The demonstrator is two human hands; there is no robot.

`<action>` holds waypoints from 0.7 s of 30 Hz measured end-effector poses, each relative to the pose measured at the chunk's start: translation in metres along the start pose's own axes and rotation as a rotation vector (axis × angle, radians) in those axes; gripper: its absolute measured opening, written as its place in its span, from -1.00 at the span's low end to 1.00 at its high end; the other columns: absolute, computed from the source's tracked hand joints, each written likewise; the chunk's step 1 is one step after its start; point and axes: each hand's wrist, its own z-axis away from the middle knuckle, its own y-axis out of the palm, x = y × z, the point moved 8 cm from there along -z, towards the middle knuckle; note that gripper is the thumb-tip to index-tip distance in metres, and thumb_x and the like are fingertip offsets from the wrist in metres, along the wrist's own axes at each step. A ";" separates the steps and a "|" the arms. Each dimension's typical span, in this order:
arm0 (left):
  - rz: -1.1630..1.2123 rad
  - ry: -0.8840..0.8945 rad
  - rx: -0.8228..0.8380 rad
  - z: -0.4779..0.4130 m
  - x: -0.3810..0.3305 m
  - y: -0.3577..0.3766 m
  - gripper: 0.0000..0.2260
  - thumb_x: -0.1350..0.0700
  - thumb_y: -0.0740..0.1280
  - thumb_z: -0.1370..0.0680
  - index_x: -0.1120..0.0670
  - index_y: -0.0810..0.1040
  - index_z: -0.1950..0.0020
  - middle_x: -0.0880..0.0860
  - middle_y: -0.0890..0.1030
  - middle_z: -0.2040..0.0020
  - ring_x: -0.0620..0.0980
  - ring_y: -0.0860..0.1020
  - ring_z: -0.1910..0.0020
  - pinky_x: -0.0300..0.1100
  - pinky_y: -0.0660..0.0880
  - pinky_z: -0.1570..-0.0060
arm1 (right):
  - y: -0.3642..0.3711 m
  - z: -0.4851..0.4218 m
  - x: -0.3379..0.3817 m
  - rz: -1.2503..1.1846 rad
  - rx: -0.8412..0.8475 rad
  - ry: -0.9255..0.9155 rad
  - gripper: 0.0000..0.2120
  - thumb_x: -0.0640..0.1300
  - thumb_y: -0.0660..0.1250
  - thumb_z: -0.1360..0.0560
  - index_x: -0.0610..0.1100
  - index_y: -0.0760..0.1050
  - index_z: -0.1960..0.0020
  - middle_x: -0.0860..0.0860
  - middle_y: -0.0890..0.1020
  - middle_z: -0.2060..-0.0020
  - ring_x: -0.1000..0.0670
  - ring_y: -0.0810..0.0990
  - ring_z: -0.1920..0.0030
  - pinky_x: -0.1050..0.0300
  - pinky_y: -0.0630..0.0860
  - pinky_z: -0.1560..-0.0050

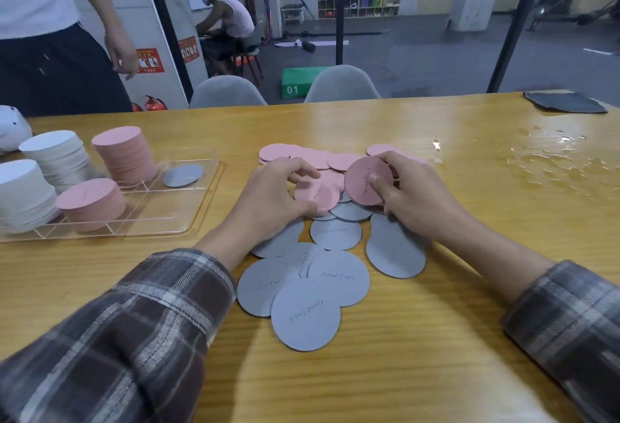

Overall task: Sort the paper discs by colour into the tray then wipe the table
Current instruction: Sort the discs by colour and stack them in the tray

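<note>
A loose heap of paper discs lies mid-table: pink discs (303, 154) at the far side, grey discs (305, 313) nearer me. My left hand (271, 201) curls round a small stack of pink discs (317, 192). My right hand (414, 194) pinches one pink disc (364, 181), tilted up beside that stack. The clear tray (181, 221) at the left holds two white stacks (53, 154), two pink stacks (124, 154) and one grey disc (183, 175).
Spilled water (550, 157) glistens on the right of the wooden table (436, 338). A dark cloth (565, 102) lies at the far right edge. Two grey chairs (342, 85) stand behind the table. A person (50, 36) stands at the far left.
</note>
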 end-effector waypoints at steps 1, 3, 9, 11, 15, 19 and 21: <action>0.017 -0.004 -0.002 0.000 0.000 0.000 -0.57 0.09 0.70 -0.29 -0.04 0.68 -0.09 -0.15 0.62 -0.07 -0.29 0.55 0.00 -0.45 0.42 0.09 | 0.000 0.000 0.000 -0.005 0.001 0.004 -0.88 -0.10 0.24 -0.68 -0.10 0.52 -0.14 0.01 0.60 0.40 0.04 0.59 0.46 0.06 0.58 0.30; 0.088 -0.016 -0.027 -0.001 0.000 -0.002 -0.67 0.17 0.67 -0.33 -0.02 0.70 -0.04 -0.10 0.64 -0.01 -0.25 0.56 0.14 -0.42 0.45 0.12 | 0.001 0.001 0.001 -0.002 0.006 0.009 -0.87 -0.11 0.22 -0.69 -0.11 0.52 -0.14 0.00 0.59 0.40 0.06 0.58 0.47 0.16 0.52 0.39; 0.522 -0.057 -0.045 -0.001 -0.004 -0.009 -0.88 0.28 0.54 -0.51 0.20 0.70 -0.02 0.09 0.72 0.09 -0.05 0.65 0.22 -0.20 0.65 0.14 | 0.002 0.001 0.006 -0.046 0.017 0.008 -0.81 -0.15 0.14 -0.72 -0.06 0.53 -0.16 0.05 0.55 0.41 0.16 0.53 0.47 0.33 0.43 0.42; 0.564 -0.049 -0.066 0.000 -0.009 -0.008 -0.88 0.29 0.55 -0.49 0.22 0.70 0.00 0.05 0.72 0.13 -0.04 0.66 0.23 -0.18 0.65 0.17 | 0.007 0.002 0.009 -0.108 0.061 -0.005 -0.77 -0.14 0.11 -0.72 -0.03 0.55 -0.15 0.02 0.55 0.43 0.12 0.52 0.47 0.22 0.49 0.38; 0.592 -0.054 -0.152 0.002 -0.015 -0.001 -0.87 0.30 0.59 -0.45 0.21 0.71 0.04 0.08 0.73 0.15 -0.05 0.69 0.19 -0.24 0.63 0.23 | 0.017 0.002 0.012 -0.268 0.138 -0.001 -0.79 -0.04 0.15 -0.72 0.04 0.57 -0.17 -0.04 0.54 0.44 0.04 0.50 0.50 0.14 0.44 0.47; 0.458 0.035 -0.193 0.001 -0.024 0.001 -0.91 0.25 0.57 -0.49 0.15 0.72 0.04 0.03 0.74 0.13 -0.13 0.69 0.13 -0.37 0.57 0.18 | 0.016 0.003 0.014 -0.176 0.118 -0.053 -0.83 -0.09 0.33 -0.63 -0.02 0.56 -0.21 0.14 0.59 0.35 0.09 0.55 0.43 0.11 0.49 0.33; 0.290 0.067 -0.206 -0.001 -0.019 0.000 -0.93 0.16 0.52 -0.55 0.08 0.72 -0.01 -0.06 0.72 0.06 -0.15 0.66 0.07 -0.42 0.50 0.10 | 0.011 0.002 0.011 -0.065 0.064 -0.068 -0.79 -0.07 0.34 -0.62 -0.01 0.54 -0.25 0.17 0.62 0.18 0.12 0.61 0.22 0.13 0.49 0.14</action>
